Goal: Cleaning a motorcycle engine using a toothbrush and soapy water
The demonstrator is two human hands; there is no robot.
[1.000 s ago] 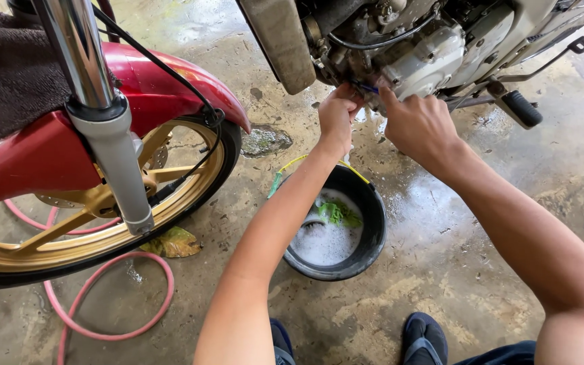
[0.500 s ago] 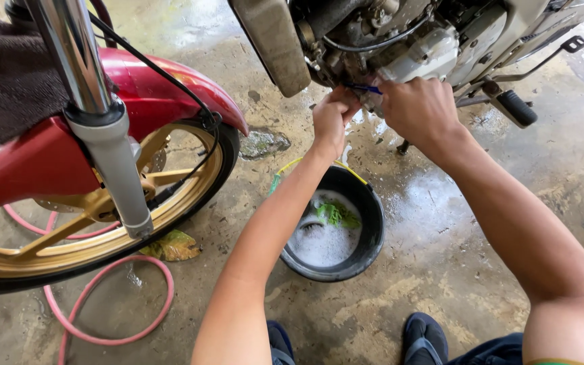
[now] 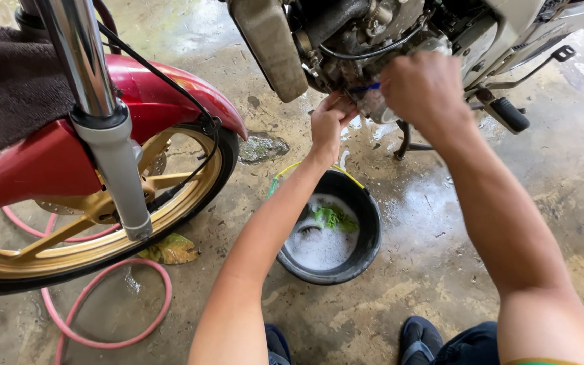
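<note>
Blue brush (image 3: 365, 87) level, pointing left

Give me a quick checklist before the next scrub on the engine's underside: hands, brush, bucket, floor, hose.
1. Right hand gripping the blue brush handle: ok.
2. Left hand at the engine, fingertips on its underside: ok.
3. Brush bristles against the metal: cannot tell, hidden behind the hands.
4. Black bucket upright, soapy water and a green cloth inside, right below the hands: ok.
5. Concrete floor dry underfoot: not ok, wet and sudsy.
6. Pink hose away from the feet: ok.
</note>
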